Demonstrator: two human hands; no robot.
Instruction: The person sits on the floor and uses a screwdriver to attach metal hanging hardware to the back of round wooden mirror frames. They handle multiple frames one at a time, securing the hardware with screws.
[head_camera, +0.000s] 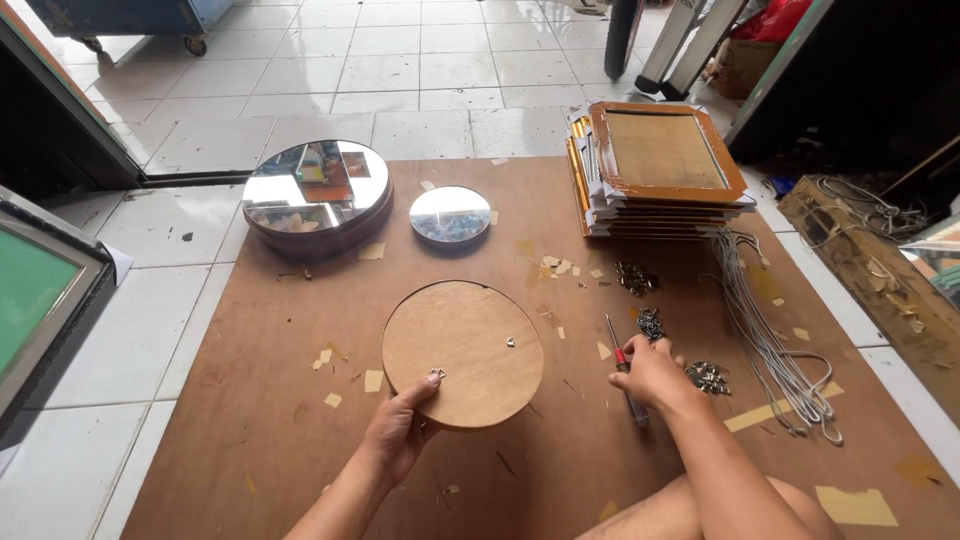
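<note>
The brown hardboard sheet (300, 400) covers the tiled floor and carries all the work. Beyond the fingers, at its far right corner, stands a stack of gold-edged picture frames (660, 170); at the far left lies a large round mirror (317, 190), with a small round mirror (450, 214) beside it.

The round wooden backing disc (462, 352) lies flat, directly between the two hands. The left hand (400, 430) grips its near edge, thumb on top, pinning a small metal hanger clip (436, 375) under the thumb tip. A second clip (509, 342) sits apart, nearer the disc centre.

The right hand (650, 372) rests fingers curled over a red-handled screwdriver (625, 368); whether the fingers are closed on it cannot be told. Just beyond these fingers lie loose piles of metal hardware (708, 377) and a bundle of grey cord (770, 340).

Risks, as judged:
- The pinned clip is small; thumb pressure off-centre could let it slide.
- The screwdriver tip could slip off toward the left thumb.
- If the disc has a mirror face beneath it, heavy pressure could crack the glass.
- A wide sweep of the right hand could scatter the hardware.
</note>
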